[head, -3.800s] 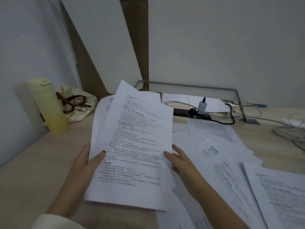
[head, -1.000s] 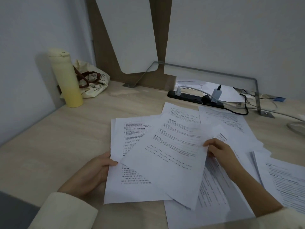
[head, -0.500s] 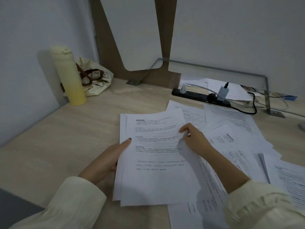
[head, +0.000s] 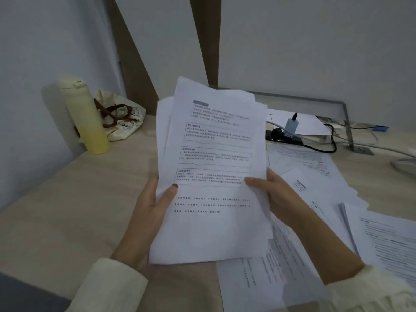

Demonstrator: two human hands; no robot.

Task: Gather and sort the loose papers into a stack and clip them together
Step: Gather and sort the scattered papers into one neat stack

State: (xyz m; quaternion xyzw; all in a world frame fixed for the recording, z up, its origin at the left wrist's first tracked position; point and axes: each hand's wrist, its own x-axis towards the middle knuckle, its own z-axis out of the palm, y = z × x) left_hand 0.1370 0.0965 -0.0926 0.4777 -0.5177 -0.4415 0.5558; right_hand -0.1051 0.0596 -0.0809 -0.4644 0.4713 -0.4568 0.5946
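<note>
Gathering is in hand: stack [head: 213,154] is pinched centre-frame by left hand [head: 153,212] and right hand [head: 276,197]; lower-right loose sheets [head: 258,284] are needed next.

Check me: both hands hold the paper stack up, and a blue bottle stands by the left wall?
Not quite: the head view shows the bottle is pale yellow, not blue. The left hand and right hand do hold the paper stack up.
</note>
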